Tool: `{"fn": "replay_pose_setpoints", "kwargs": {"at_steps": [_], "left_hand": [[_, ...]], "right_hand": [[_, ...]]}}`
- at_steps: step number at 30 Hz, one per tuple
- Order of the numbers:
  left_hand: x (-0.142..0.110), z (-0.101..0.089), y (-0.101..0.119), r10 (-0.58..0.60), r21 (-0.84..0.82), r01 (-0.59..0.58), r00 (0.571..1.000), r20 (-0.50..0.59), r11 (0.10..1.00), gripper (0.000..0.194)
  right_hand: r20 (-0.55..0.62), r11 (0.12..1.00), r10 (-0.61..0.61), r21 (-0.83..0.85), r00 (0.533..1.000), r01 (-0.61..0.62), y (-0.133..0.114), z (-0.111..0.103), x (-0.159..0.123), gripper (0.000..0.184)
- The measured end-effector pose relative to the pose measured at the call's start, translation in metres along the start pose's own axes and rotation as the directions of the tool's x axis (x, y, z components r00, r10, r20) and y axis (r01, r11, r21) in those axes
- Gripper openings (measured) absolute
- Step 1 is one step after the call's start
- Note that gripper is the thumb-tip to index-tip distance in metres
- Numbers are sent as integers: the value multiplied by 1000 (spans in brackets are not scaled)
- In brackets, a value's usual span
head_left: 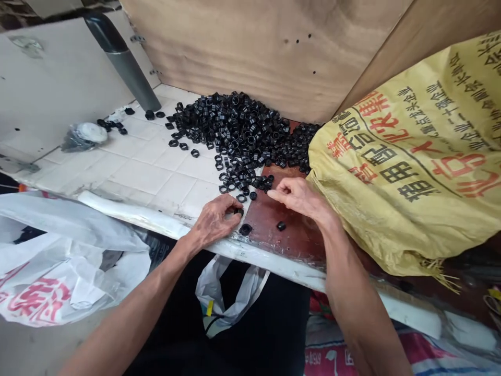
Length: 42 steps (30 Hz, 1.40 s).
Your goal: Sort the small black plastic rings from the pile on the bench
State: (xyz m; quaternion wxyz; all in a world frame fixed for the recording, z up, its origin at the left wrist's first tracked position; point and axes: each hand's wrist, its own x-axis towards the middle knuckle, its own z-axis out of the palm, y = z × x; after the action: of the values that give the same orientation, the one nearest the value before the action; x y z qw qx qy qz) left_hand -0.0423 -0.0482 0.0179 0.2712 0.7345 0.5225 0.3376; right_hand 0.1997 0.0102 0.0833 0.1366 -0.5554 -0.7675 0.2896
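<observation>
My left hand [219, 219] rests at the table's front edge, its thumb and fingers closed around a small black plastic nut [238, 211] that is partly hidden. Just above the brown board hovers my right hand [295, 196], thumb and fingers pinched together beside small black pieces; what they hold, if anything, is hidden. A big heap of black plastic nuts [238, 125] lies beyond both hands. Between the hands sits a small round black piece [253, 196]. Nearer the edge are a black ring-shaped piece [245, 229] and a small black cap-like piece [281, 225].
A yellow woven sack [410, 156] lies at the right, beside the heap. At the back left stands a grey flask [131, 73], with a plastic-wrapped bundle [84, 137] in front. Wooden panels [250, 47] close off the back. White bags [70, 250] hang below the table edge.
</observation>
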Motion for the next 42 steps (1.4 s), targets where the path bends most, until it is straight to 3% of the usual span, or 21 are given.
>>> {"fn": "replay_pose_setpoints", "kwargs": {"at_steps": [3, 5, 8, 12, 14, 16, 19, 26, 31, 34, 38, 42], "left_hand": [[-9, -8, 1, 44, 62, -46, 998, 41, 997, 11], [-11, -10, 2, 62, 62, -65, 997, 51, 996, 22], [-6, -8, -2, 36, 16, -37, 997, 66, 999, 30], [8, -1, -9, -93, -76, 88, 993, -68, 993, 10], [15, 3, -11, -104, -53, 97, 987, -126, 994, 22], [19, 6, -11, -60, 26, 64, 990, -124, 998, 29], [20, 8, -11, -10, 105, 22, 994, -108, 994, 23], [16, 9, -11, -26, 58, 31, 996, -81, 998, 30], [16, 9, -7, -24, 17, 25, 997, -78, 1000, 32], [16, 9, -8, -42, -65, 37, 996, -83, 997, 34], [18, 7, -9, -72, -289, 43, 993, -90, 956, 29], [16, 3, -3, -182, -600, 161, 983, 27, 784, 25]], "right_hand": [[34, 986, 3, -166, 999, 3, 12, -11, -34, 31], [55, 986, -48, -154, 997, 56, 17, -2, -56, 31], [81, 978, -176, -102, 981, 184, 18, 22, -69, 6], [15, 975, -217, -39, 976, 217, 11, 43, -49, 13], [-34, 977, -213, -13, 976, 213, 7, 46, -33, 11], [-66, 977, -211, -15, 975, 211, 6, 48, -19, 10], [-104, 974, -225, -41, 969, 222, 4, 53, -6, 18], [-124, 940, -328, 55, 936, 337, 4, 70, 4, 16], [-165, 935, -325, 90, 931, 342, 10, 77, 5, 16], [-184, 921, -351, 111, 918, 374, 11, 80, 4, 14], [-209, 918, -275, 232, 939, 320, 9, 82, 3, 17], [-234, 864, -183, 425, 955, 270, 4, 80, 6, 16]]}}
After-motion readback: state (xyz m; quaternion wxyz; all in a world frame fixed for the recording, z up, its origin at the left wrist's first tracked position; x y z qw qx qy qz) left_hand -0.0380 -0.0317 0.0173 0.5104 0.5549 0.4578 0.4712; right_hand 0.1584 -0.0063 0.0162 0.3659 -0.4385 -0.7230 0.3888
